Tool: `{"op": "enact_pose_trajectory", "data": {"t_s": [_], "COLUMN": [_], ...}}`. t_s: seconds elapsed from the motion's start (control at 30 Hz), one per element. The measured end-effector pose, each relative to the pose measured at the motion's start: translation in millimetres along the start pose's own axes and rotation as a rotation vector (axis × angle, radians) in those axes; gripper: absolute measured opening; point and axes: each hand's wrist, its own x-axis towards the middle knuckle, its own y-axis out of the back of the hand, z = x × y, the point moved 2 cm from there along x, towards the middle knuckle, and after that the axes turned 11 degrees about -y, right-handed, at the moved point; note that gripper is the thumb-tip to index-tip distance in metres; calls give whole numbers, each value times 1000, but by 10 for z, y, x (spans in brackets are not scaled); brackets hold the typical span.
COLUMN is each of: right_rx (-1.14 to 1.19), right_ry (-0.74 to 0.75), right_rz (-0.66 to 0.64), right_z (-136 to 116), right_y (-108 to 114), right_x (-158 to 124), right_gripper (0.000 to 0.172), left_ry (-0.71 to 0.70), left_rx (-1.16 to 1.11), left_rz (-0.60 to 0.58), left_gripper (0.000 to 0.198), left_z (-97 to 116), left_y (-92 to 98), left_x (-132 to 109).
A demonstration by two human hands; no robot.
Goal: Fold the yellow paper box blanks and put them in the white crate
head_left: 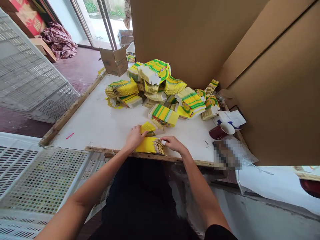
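A fanned stack of flat yellow cartons (145,145) lies at the front edge of the white table. My left hand (135,136) is closed over its left end, with the thumb pointing right across the top. At the stack's right end, by the layered carton edges, is my right hand (173,144). Its fingers are pinched together, and a small white thing (163,142) shows at the tips; I cannot tell whether it is a finger cover or something held. Just behind the stack lies a smaller yellow carton bundle (148,127), close to my left fingers.
A heap of green-and-yellow carton bundles (155,71) covers the table's back. A maroon mug (222,130) and a clear plastic bag (246,151) stand at the right. Cardboard (180,36) walls off the back. White plastic crates (42,181) are at the left; a small box (113,61) sits at the far corner.
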Motion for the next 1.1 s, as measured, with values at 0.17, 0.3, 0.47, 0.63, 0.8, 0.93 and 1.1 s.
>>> {"op": "enact_pose_trajectory", "data": {"t_s": [0.17, 0.3, 0.47, 0.63, 0.8, 0.93, 1.1], "right_rx": [-156, -159, -309, -418, -453, -507, -571], "right_ry": [-79, 8, 184, 238, 230, 146, 61], "right_rz": [193, 506, 613, 692, 639, 554, 517], "right_z": [36, -6, -69, -20, -53, -129, -232], "right_y": [70, 163, 101, 42, 58, 77, 72], "right_x": [-14, 42, 164, 176, 202, 275, 336], "right_gripper": [31, 24, 30, 23, 16, 13, 15], "left_ry": [-15, -31, -23, -36, -13, -20, -66], "left_rx": [70, 84, 90, 87, 65, 64, 64], "left_rz": [5, -2, 3, 0, -5, -8, -13], "left_gripper": [39, 40, 43, 42, 40, 40, 36], "left_z": [33, 34, 14, 14, 23, 22, 15], "left_y": [-8, -18, -34, -40, -23, -20, -37], "left_x": [-21, -21, -14, -9, -17, -19, -17]}}
